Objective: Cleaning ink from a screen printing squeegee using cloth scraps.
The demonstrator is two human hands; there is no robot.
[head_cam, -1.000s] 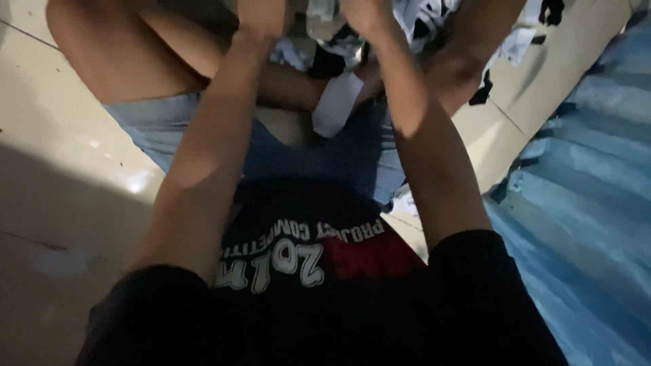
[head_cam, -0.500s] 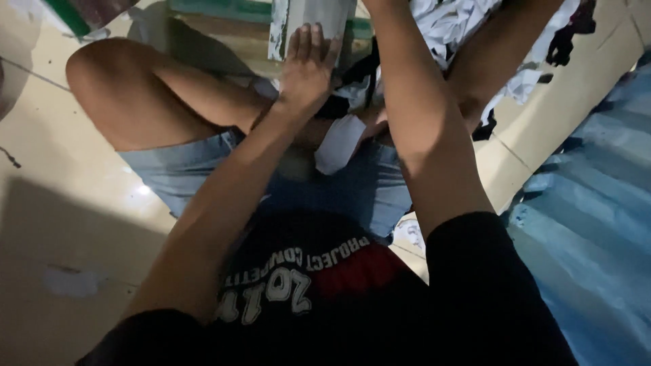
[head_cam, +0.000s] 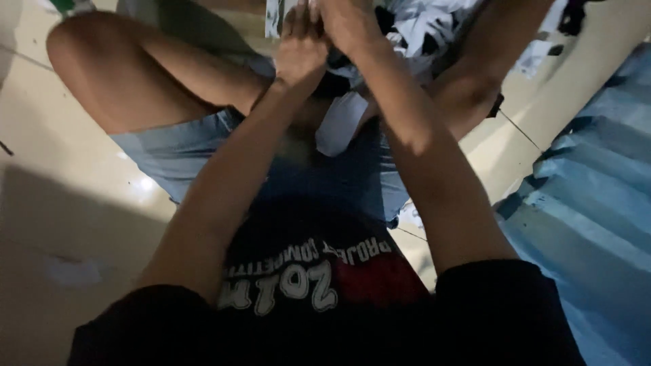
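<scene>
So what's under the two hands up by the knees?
Under the left hand and right hand lies a pile of black-and-white cloth. The hands cover its middle, so any grip is hidden.

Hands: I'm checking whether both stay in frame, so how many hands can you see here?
2. The left hand is raised at top centre, touching the right hand beside it, over black-and-white fabric. The right hand's fingertips are cut off by the frame edge.
</scene>
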